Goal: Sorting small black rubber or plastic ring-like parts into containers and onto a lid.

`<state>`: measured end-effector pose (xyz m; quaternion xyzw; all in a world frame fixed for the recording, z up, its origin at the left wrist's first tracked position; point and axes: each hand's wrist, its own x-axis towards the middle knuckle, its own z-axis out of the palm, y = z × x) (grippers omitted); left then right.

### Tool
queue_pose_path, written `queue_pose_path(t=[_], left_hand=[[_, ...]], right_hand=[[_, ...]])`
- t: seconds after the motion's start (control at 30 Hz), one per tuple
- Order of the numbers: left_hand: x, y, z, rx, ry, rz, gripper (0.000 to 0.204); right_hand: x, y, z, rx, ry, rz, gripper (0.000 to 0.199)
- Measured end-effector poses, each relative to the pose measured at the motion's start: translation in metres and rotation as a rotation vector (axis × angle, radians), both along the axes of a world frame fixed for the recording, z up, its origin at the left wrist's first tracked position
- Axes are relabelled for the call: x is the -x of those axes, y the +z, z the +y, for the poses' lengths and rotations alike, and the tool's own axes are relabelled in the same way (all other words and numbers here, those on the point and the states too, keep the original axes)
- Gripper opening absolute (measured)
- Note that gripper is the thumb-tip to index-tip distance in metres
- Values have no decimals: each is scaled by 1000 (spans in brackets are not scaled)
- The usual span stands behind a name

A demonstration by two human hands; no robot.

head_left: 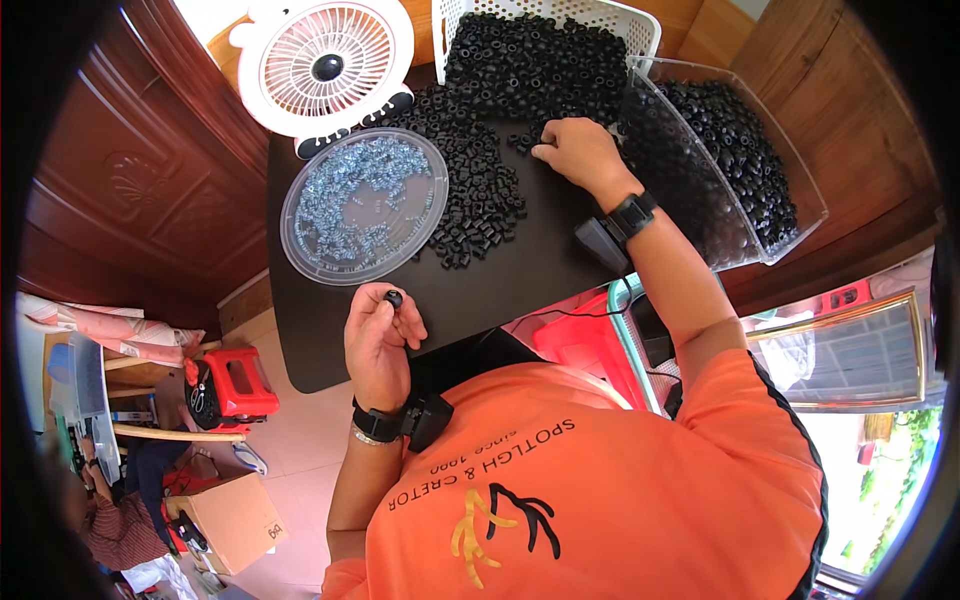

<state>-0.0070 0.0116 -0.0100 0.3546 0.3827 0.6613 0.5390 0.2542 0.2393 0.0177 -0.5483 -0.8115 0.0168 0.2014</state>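
My left hand (pixel 381 328) is raised at the table's near edge, palm up, with a small black plastic ring-like part (pixel 394 298) pinched between thumb and fingers. Further away, my right hand (pixel 583 155) is closed low over the table, between a white basket and a clear bin. Its fingertips are mostly hidden, so whatever they grip cannot be made out. Beside it lie a few loose black parts, and to its left a large heap of small black parts (pixel 475 195) spreads over the dark table (pixel 325 330). A round clear lid (pixel 437 205) left of the heap carries many small bluish pieces (pixel 335 190).
At the back stand a white fan (pixel 328 68) and the white perforated basket (pixel 648 35) full of black parts. The clear bin (pixel 690 125) of black parts is at right. A cable (pixel 570 313) hangs near my right wrist. Another person (pixel 125 525) sits at lower left.
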Motion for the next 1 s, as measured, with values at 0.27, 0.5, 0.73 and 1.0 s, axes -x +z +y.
queue_pose_path(t=[0.27, 0.5, 0.73, 1.0], left_hand=[[2, 1, -3, 13, -25, -27, 19], [-2, 8, -5, 16, -78, 48, 23], [1, 19, -13, -75, -82, 9, 21], [8, 11, -23, -133, -87, -30, 24]], right_hand=[[7, -5, 2, 38, 144, 175, 16], [72, 22, -81, 661, 544, 943, 11], [122, 22, -147, 368, 793, 753, 12], [120, 29, -146, 472, 883, 617, 17]])
